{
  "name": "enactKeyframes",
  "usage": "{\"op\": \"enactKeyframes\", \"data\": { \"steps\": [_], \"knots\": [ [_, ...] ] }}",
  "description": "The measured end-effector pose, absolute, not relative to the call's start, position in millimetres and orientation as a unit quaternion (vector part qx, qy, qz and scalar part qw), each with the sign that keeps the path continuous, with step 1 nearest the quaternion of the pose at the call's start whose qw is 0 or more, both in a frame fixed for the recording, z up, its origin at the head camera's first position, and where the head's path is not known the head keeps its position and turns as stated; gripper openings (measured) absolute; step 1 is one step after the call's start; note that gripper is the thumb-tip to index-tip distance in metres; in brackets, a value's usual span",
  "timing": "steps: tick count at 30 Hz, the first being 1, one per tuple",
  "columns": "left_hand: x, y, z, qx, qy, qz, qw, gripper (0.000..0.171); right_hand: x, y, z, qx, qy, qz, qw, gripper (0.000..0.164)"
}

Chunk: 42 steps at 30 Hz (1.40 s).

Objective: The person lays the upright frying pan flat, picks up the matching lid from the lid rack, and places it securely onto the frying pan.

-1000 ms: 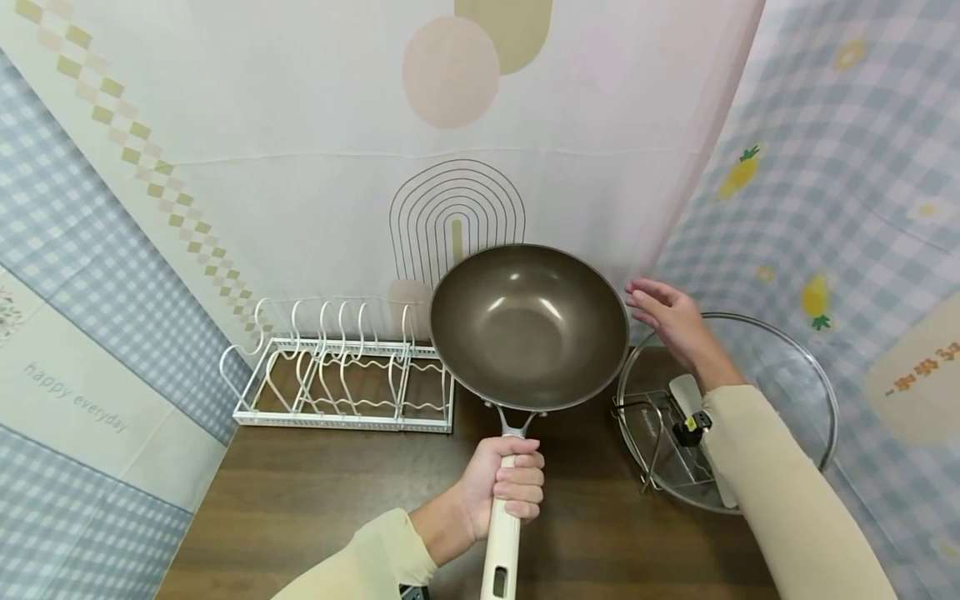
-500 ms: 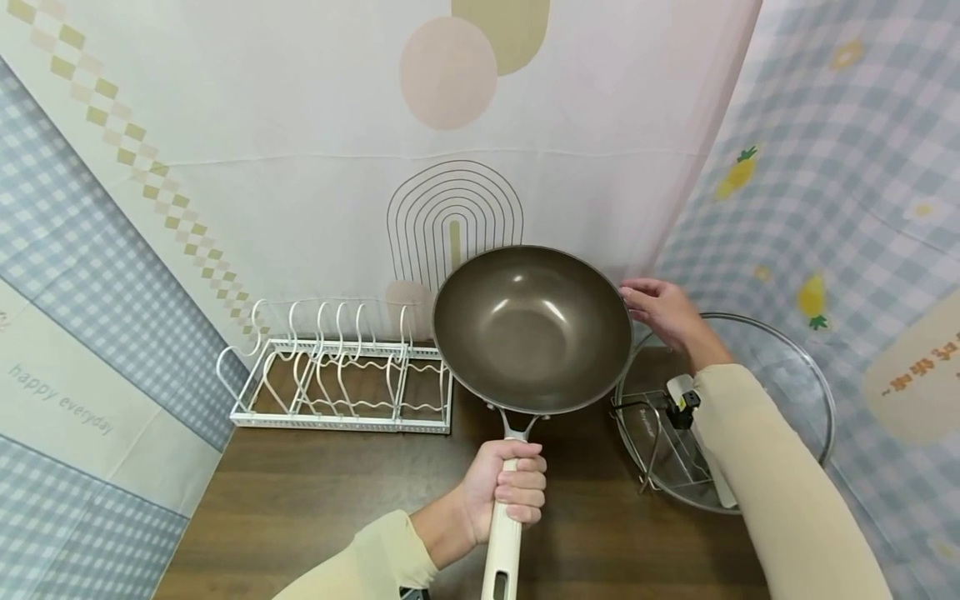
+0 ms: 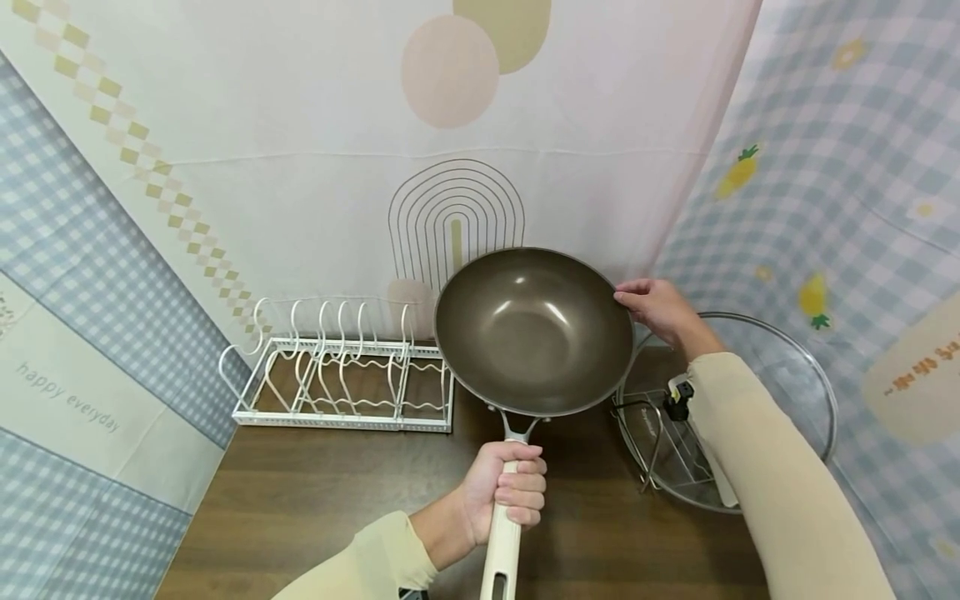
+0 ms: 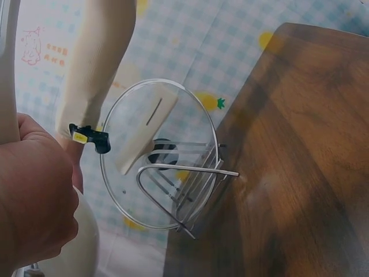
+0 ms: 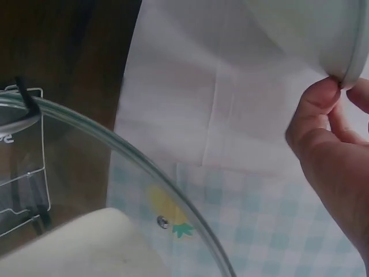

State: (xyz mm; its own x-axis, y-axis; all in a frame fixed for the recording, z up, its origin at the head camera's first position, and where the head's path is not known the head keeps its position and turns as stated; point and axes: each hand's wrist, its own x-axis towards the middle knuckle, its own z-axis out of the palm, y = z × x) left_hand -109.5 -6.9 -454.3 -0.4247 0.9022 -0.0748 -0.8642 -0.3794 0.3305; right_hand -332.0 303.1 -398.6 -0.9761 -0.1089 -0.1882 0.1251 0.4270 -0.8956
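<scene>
A deep brown wok with a cream handle hangs above the wooden table, its inside facing me. My left hand grips the handle near its metal fork, fingers wrapped around it. At the wok's right rim, my right hand pinches the edge between thumb and fingers. The right wrist view shows that hand at the rim of the wok's pale outside. Below the right forearm stands a glass lid, leaning upright in a wire stand.
A white wire rack with several curved dividers stands at the back left of the table. Patterned cloth hangs behind, and checked cloth hangs at the right. The lid carries a cream upright handle.
My right hand has moved slightly left from beside the wok and taken hold of its rim. The wok has shifted a little to the right. My left hand keeps its grip on the handle.
</scene>
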Motion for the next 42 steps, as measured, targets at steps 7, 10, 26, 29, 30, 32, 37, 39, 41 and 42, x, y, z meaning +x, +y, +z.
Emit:
{"op": "enactKeyframes", "data": {
  "steps": [7, 10, 26, 29, 30, 32, 37, 39, 41, 42],
  "knots": [
    [-109, -7, -458, 0.062, 0.168, 0.825, 0.536, 0.043, -333, 305, -391, -0.009, 0.858, -0.495, 0.139, 0.048],
    [-110, -9, -459, 0.057, 0.183, 0.822, 0.536, 0.045, -332, 306, -387, -0.005, 0.863, -0.483, 0.149, 0.045],
    [-111, -30, -460, -0.020, 0.364, 0.778, 0.512, 0.039, -317, 317, -374, -0.050, 0.860, -0.471, 0.192, 0.017],
    [-110, -34, -460, -0.042, 0.421, 0.761, 0.492, 0.036, -315, 318, -374, -0.054, 0.857, -0.474, 0.196, 0.014],
    [-109, -35, -460, -0.045, 0.439, 0.756, 0.484, 0.034, -313, 318, -374, -0.054, 0.855, -0.476, 0.196, 0.013],
    [-110, -38, -461, -0.050, 0.474, 0.744, 0.468, 0.032, -310, 319, -374, -0.055, 0.856, -0.475, 0.196, 0.012],
    [-111, -49, -461, -0.048, 0.550, 0.718, 0.424, 0.028, -299, 321, -375, -0.049, 0.864, -0.462, 0.193, 0.019],
    [-111, -52, -461, -0.044, 0.572, 0.710, 0.408, 0.027, -295, 321, -377, -0.044, 0.863, -0.465, 0.194, 0.021],
    [-111, -55, -461, -0.040, 0.591, 0.704, 0.392, 0.027, -292, 322, -379, -0.042, 0.860, -0.470, 0.194, 0.019],
    [-111, -56, -462, -0.038, 0.600, 0.700, 0.385, 0.027, -289, 323, -379, -0.040, 0.858, -0.474, 0.194, 0.019]
  ]
}}
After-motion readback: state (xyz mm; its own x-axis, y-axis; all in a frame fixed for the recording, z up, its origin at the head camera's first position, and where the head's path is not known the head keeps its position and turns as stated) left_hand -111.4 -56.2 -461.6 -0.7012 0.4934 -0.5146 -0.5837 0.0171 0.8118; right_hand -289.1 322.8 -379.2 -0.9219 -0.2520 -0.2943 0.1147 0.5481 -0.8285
